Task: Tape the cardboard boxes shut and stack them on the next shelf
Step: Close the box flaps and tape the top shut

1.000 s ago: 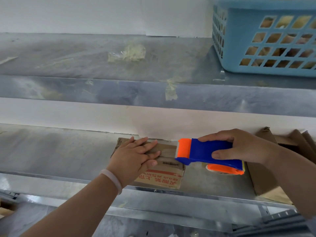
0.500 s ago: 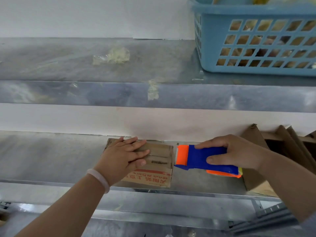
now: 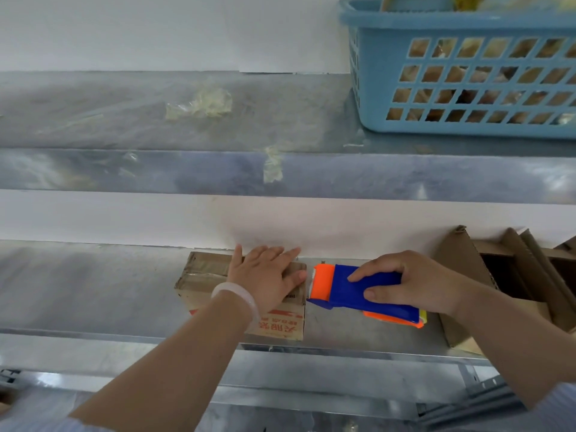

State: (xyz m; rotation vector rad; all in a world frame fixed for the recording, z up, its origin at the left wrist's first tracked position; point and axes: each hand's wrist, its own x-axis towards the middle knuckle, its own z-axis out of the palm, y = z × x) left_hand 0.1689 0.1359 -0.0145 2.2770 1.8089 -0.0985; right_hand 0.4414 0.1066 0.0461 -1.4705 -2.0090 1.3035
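A small cardboard box (image 3: 202, 275) with red print on its front stands on the lower metal shelf (image 3: 87, 294). Brown tape runs across its top. My left hand (image 3: 265, 279) lies flat on the box's top with fingers spread, pressing down. My right hand (image 3: 414, 282) grips a blue and orange tape dispenser (image 3: 346, 291), whose orange front end sits at the box's right edge. Open, untaped cardboard boxes (image 3: 467, 263) stand at the right of the same shelf.
The upper metal shelf (image 3: 156, 126) carries a light blue plastic basket (image 3: 461, 57) at the right and crumpled tape scraps (image 3: 199, 104). Another tape scrap (image 3: 272, 166) hangs on its front lip. A white wall backs both shelves.
My left hand has slid rightward along the box top. The dispenser has come in close to the box's right edge. The view has shifted slightly.
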